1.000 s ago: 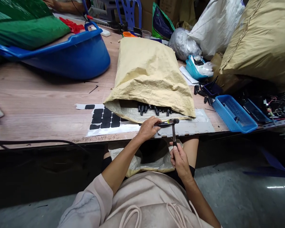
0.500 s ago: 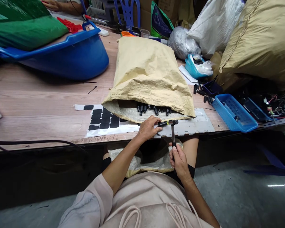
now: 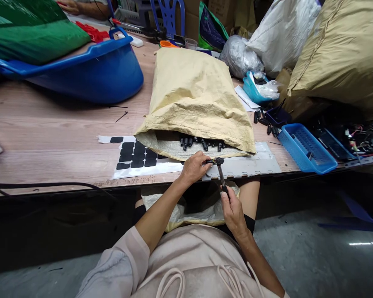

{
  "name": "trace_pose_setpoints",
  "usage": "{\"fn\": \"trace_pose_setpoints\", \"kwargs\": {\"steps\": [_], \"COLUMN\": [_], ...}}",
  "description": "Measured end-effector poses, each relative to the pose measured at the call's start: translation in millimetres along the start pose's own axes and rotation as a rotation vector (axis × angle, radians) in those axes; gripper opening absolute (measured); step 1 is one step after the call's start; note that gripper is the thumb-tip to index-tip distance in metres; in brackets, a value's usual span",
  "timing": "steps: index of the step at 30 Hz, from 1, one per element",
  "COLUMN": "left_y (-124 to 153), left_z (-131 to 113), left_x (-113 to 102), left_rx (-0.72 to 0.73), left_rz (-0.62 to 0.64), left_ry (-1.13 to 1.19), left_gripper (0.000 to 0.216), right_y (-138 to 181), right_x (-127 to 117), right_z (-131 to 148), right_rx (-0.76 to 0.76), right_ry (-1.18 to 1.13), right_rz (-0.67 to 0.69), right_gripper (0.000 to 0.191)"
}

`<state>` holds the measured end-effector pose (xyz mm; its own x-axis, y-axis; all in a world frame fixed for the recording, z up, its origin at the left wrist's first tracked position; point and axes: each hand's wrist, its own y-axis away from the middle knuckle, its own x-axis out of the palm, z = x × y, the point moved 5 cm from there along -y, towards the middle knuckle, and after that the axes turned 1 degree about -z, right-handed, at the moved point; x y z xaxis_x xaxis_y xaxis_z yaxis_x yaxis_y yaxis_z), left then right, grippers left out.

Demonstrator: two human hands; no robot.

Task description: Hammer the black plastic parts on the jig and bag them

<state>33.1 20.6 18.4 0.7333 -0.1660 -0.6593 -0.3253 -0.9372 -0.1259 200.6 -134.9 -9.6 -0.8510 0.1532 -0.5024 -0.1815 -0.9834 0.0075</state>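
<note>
A small black part [image 3: 209, 162] is pinched between the fingers of the left hand [image 3: 193, 168] and is held down at the near edge of the table [image 3: 49, 136], on a pale flat sheet [image 3: 251, 165]. The handle of a hammer [image 3: 221, 177] is gripped in the closed right hand [image 3: 233, 210], just below the table edge; the hammer's head is seen resting at the free end of the part, right beside the left fingertips. Just behind the left hand, a tan sack [image 3: 195, 91] is laid flat with its mouth open, and more black pieces [image 3: 202, 143] are seen inside. A white sheet of black pads [image 3: 136, 155] is partly tucked under the sack. A blue basin [image 3: 90, 70] is placed far left, and a blue basket [image 3: 307, 149] to the right.
</note>
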Motion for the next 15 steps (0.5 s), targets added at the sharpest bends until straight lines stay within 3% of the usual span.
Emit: {"fn": "trace_pose_setpoints", "kwargs": {"steps": [10,15], "left_y": [-4,-6], "left_z": [4,3], "left_x": [2,1], "left_rx": [0.025,0.006], "left_rz": [0.029,0.027], "left_ry": [-0.080,-0.085], "left_gripper": [0.019,0.020], "right_y": [-7,-9], "right_x": [-4,1], "right_z": [13,10], "right_rx": [-0.130,-0.062], "right_ry": [0.076,0.109], "right_rz": [-0.073,-0.009], "right_gripper": [0.041,0.040]}}
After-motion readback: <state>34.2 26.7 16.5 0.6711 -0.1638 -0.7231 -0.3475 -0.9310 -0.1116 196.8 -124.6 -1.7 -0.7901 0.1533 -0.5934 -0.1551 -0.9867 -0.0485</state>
